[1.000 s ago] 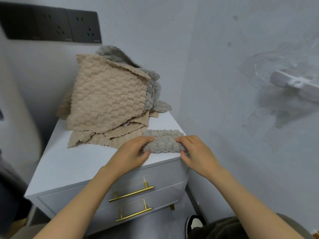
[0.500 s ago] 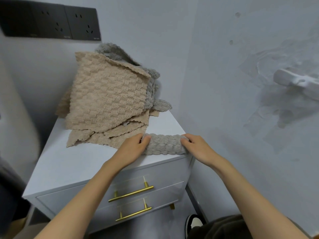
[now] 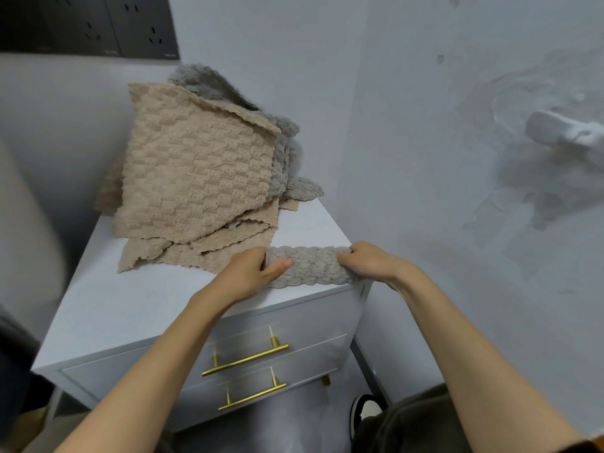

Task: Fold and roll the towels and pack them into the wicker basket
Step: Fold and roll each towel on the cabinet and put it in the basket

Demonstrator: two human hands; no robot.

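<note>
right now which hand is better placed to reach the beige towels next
Likely left. The left hand grips the grey roll at the end beside the beige towels; the right hand holds the far end.

White cabinet (image 3: pixel 130 308) in a pale grey corner.
Two drawers with gold bar handles (image 3: pixel 245 359) face front; black sockets (image 3: pixel 98 24) sit on the rear wall (image 3: pixel 261 44) above the cabinet's back left corner; a white fixture (image 3: pixel 562 129) juts from the patchy right wall (image 3: pixel 425 191); grey floor (image 3: pixel 294 429) below.
</note>
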